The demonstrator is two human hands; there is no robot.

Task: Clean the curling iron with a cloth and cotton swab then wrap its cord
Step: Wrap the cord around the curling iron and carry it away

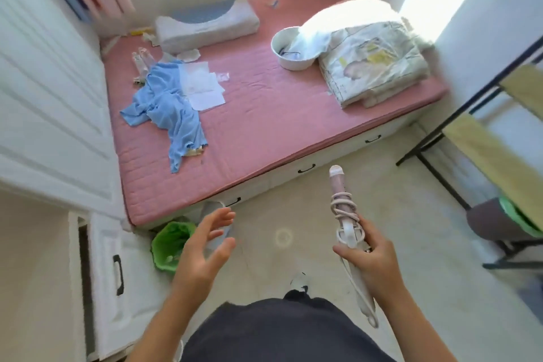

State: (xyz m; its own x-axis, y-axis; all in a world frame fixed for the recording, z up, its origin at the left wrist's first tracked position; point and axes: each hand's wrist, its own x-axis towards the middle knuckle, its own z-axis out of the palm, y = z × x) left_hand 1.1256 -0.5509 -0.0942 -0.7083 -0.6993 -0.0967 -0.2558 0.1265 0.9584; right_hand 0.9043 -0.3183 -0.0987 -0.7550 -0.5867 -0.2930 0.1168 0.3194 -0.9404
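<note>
a: what's in the grip?
b: my right grip [370, 256] is wrapped round the curling iron [340, 194], upright over the floor. the left grip [202, 247] is spread, holding nothing.
a: step?
b: the cord [345, 209] looks wound on, i'd say. the loose tail needs tucking.
a: containers?
b: the white bowl [276, 47] holds something dark, unclear. the green bin [160, 244] has scraps.

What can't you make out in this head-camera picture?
Head view, curling iron: its handle's middle is covered by the right hand.
Head view, white bowl: contents half under a sunlit white fabric, washed out by glare.
Head view, green bin: the left hand covers one side.
Head view, cotton swab: too small to find among litter on the bed.
</note>
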